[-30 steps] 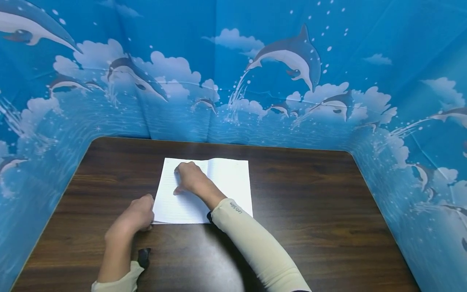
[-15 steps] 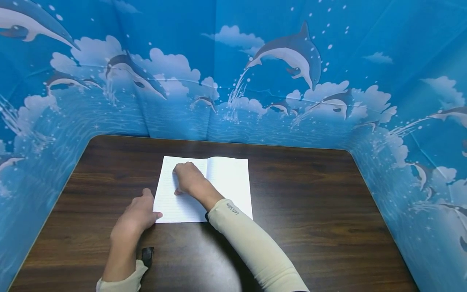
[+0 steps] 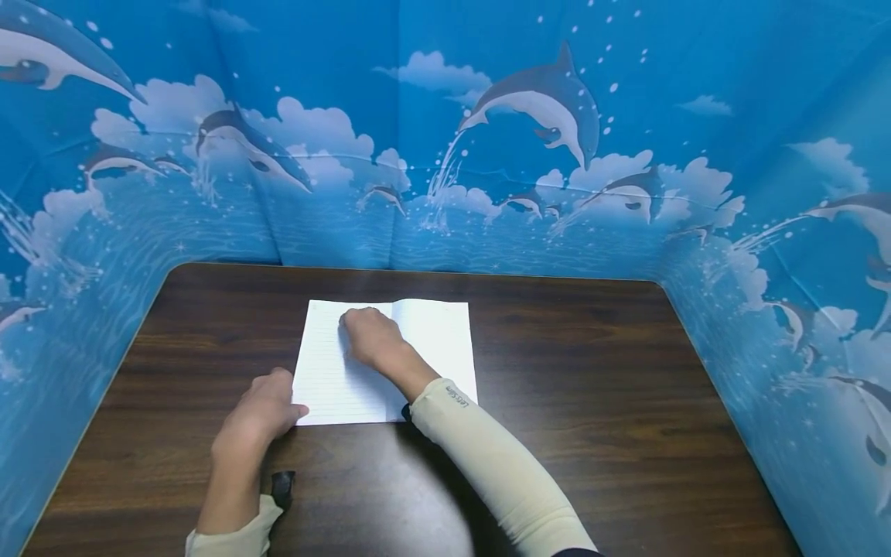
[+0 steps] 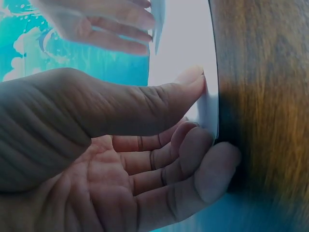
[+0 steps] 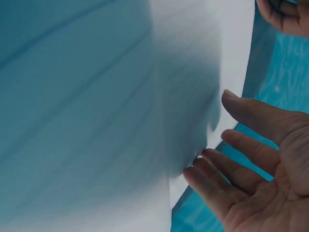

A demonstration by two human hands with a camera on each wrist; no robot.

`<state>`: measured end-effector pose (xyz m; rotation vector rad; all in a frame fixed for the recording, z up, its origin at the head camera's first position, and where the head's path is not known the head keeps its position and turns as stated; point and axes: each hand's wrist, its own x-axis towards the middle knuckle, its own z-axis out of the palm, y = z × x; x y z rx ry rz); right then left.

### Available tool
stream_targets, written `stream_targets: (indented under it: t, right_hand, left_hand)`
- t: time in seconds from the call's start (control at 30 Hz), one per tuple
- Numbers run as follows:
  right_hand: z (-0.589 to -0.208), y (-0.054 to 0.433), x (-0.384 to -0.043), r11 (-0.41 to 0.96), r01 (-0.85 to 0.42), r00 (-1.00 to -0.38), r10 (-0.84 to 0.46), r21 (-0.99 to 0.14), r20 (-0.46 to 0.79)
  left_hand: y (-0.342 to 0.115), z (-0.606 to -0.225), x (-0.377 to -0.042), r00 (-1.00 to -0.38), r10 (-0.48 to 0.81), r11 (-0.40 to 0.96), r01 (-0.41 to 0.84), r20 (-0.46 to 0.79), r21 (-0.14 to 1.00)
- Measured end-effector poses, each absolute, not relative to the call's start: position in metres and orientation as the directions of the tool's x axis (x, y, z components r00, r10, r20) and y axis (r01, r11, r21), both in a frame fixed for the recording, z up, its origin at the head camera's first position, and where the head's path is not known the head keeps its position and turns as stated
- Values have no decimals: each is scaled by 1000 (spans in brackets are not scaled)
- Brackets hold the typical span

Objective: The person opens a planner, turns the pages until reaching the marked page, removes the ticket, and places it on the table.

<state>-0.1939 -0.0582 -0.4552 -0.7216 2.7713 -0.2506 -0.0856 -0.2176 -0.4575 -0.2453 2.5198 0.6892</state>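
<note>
An open notebook (image 3: 438,348) with ruled white pages lies on the brown table. At its lower left corner, my left hand (image 3: 257,410) pinches the edge; in the left wrist view the thumb (image 4: 178,94) lies over the page while the curled fingers (image 4: 195,150) sit at the edge. My right hand (image 3: 376,340) is over the left page, reaching across from the right. Its fairly straight, spread fingers (image 5: 212,191) meet the shaded page (image 5: 120,121) at their tips in the right wrist view, gripping nothing.
Around the notebook extends the dark wood-grain table (image 3: 592,402). A blue curtain (image 3: 334,224) printed with dolphins and clouds borders it at the back and sides. Pale sleeves (image 3: 501,464) cover both forearms.
My left hand has shifted from beside the corner to having its thumb over the page. The right hand has moved slightly right on the left page, and its thumb has gone from the head view.
</note>
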Motion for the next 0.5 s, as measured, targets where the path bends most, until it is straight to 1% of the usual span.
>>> stream_targets:
  t: [0.1, 0.23, 0.37, 0.5]
  right_hand:
    - [-450, -45, -198, 870, -411, -862, -468, -273, -195]
    - [-440, -20, -205, 887, -349, -891, -414, -302, -187]
    - [-430, 9, -213, 904, -262, -917, -343, -337, -206]
    - [-426, 38, -222, 916, -153, -936, -255, -371, -245]
  left_hand:
    - [-219, -459, -85, -848, -26, 858, -291, -529, 424]
    - [-219, -461, -86, -846, -31, 862, -292, -532, 414]
    - [-220, -463, -89, -872, -24, 870, -258, -489, 419]
    - [-220, -457, -89, -894, -7, 857, -236, -448, 458]
